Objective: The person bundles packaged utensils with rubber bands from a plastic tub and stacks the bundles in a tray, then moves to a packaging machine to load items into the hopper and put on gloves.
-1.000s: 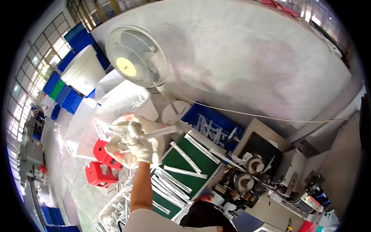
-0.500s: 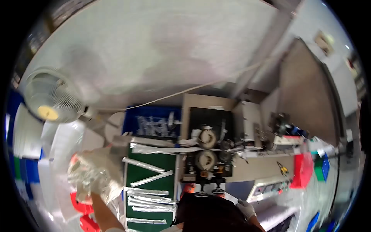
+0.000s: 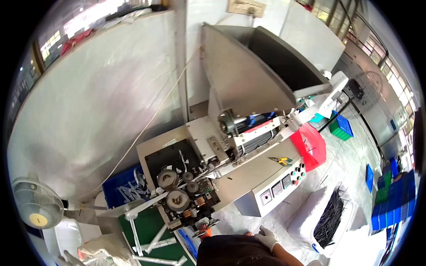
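My right hand (image 3: 267, 238), in a white glove, is beside the dark cloth over my lap, fingers loosely extended and nothing visible in them. At the lower left edge, my left hand (image 3: 72, 259) shows only in part, its gloved fingers apart beside a crumpled clear plastic bag (image 3: 105, 249). Silvery wrapped strips (image 3: 155, 260) lie on the green work surface (image 3: 153, 223). Beside that surface stands a machine with two round reels (image 3: 178, 201) and a metal hopper (image 3: 248, 73).
A blue bin (image 3: 116, 195) holds pale parts. A fan (image 3: 37, 202) stands at the left. Yellow-handled pliers (image 3: 282, 161) lie near a control panel (image 3: 277, 189). On the right are a red bag (image 3: 310, 146) and a white tub (image 3: 306, 221) with thin black rods.
The view has swung right, bringing the hopper and tub in. The left hand, earlier at the plastic bag, now shows beside it at the frame edge. The right hand has come into view.
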### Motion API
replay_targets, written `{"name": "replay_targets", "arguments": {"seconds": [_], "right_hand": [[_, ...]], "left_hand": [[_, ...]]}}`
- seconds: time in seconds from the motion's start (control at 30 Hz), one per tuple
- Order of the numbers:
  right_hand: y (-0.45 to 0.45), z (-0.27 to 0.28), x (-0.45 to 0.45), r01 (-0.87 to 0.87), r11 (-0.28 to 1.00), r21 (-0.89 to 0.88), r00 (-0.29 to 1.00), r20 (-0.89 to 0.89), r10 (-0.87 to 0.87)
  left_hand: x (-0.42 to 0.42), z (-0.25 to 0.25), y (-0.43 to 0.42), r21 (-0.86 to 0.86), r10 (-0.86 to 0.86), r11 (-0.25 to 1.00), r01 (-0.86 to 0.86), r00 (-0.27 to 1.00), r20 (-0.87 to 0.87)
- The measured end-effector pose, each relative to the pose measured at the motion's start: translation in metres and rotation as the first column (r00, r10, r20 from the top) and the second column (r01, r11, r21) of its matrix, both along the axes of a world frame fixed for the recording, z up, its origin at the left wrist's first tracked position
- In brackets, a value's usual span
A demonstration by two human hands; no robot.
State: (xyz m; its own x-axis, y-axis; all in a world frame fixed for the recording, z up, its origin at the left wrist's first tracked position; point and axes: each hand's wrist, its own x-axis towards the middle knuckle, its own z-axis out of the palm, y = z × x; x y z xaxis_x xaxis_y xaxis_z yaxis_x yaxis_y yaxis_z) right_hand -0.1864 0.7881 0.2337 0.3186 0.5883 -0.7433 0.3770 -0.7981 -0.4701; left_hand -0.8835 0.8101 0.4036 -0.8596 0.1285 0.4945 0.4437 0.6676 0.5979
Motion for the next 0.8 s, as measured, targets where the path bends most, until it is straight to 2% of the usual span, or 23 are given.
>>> {"name": "replay_targets", "arguments": {"seconds": [0.03, 0.1, 0.13, 0.2, 0.23, 0.3, 0.37, 0.4, 0.43, 0.5, 0.53, 0.57, 0.6, 0.63, 0.67, 0.7, 0.73, 0.77, 0.8], "right_hand": [[-0.006, -0.001, 0.003, 0.013, 1.000, 0.018, 1.000, -0.010, -0.013], [-0.019, -0.001, 0.010, 0.030, 0.991, 0.132, 0.992, 0.118, -0.045], [-0.026, -0.003, 0.017, 0.031, 0.987, 0.159, 0.992, 0.116, -0.049], [-0.046, 0.002, 0.030, 0.043, 0.984, 0.171, 0.990, 0.125, -0.065], [-0.056, 0.000, 0.040, 0.040, 0.986, 0.163, 0.987, 0.147, -0.064], [-0.094, -0.039, 0.067, 0.071, 0.971, 0.226, 0.987, 0.128, -0.102], [-0.141, -0.111, 0.101, 0.303, 0.843, 0.443, 0.953, -0.163, -0.257], [-0.164, -0.150, 0.117, 0.500, 0.755, 0.425, 0.859, -0.353, -0.370], [-0.174, -0.152, 0.137, 0.513, 0.743, 0.430, 0.851, -0.369, -0.374], [-0.213, -0.141, 0.167, 0.626, 0.722, 0.296, 0.761, -0.435, -0.481], [-0.212, -0.057, 0.174, 0.540, 0.749, 0.385, 0.841, -0.209, -0.498], [-0.227, -0.032, 0.191, 0.487, 0.811, 0.323, 0.873, -0.168, -0.457], [-0.243, -0.030, 0.200, 0.466, 0.831, 0.304, 0.878, -0.048, -0.475], [-0.258, -0.028, 0.208, 0.521, 0.776, 0.354, 0.843, -0.075, -0.532], [-0.277, -0.038, 0.219, 0.583, 0.739, 0.339, 0.806, -0.129, -0.577], [-0.283, -0.039, 0.228, 0.746, 0.593, 0.305, 0.666, -0.340, -0.664], [-0.290, -0.027, 0.240, 0.745, 0.612, 0.264, 0.667, -0.301, -0.682], [-0.294, -0.027, 0.250, 0.761, 0.595, 0.260, 0.649, -0.301, -0.698], [-0.299, -0.035, 0.258, 0.803, 0.537, 0.257, 0.595, -0.317, -0.738]], "left_hand": [[0.030, 0.012, 0.025, 0.150, -0.064, 0.987, 0.061, 0.998, 0.015], [0.063, 0.017, 0.057, 0.152, -0.282, 0.932, 0.328, 0.922, -0.264], [0.094, 0.027, 0.077, 0.119, -0.369, 0.895, 0.430, 0.863, -0.346], [0.166, 0.036, 0.109, 0.192, -0.544, 0.708, 0.680, 0.698, -0.464], [0.201, 0.032, 0.118, 0.286, -0.617, 0.527, 0.800, 0.592, -0.519], [0.270, 0.027, 0.112, 0.194, -0.825, 0.541, 0.818, 0.561, -0.067], [0.361, 0.005, 0.111, 0.305, -0.873, 0.439, 0.845, 0.482, -0.077], [0.414, 0.011, 0.099, 0.255, -0.898, 0.404, 0.878, 0.434, -0.069], [0.465, 0.014, 0.087, 0.206, -0.923, 0.363, 0.909, 0.381, -0.058], [0.537, 0.008, 0.069, 0.107, -0.975, 0.188, 0.976, 0.172, 0.142], [0.569, -0.019, 0.067, 0.134, -0.971, 0.240, 0.962, 0.238, 0.031], [0.584, -0.046, 0.073, -0.001, -0.989, 0.129, 0.992, 0.129, 0.065], [0.616, -0.051, 0.065, 0.081, -0.971, 0.040, 0.996, 0.020, 0.236], [0.650, -0.045, 0.052, 0.151, -0.906, -0.033, 0.988, -0.094, 0.412], [0.693, -0.039, 0.034, 0.153, -0.846, -0.062, 0.986, -0.133, 0.517], [0.726, -0.043, 0.017, 0.149, -0.800, -0.028, 0.988, -0.111, 0.589], [0.744, -0.062, 0.020, 0.193, -0.822, -0.177, 0.965, -0.252, 0.511], [0.751, -0.072, 0.030, 0.071, -0.667, -0.317, 0.946, -0.276, 0.692], [0.782, -0.065, 0.022, -0.054, -0.727, -0.341, 0.938, -0.227, 0.648]]}}
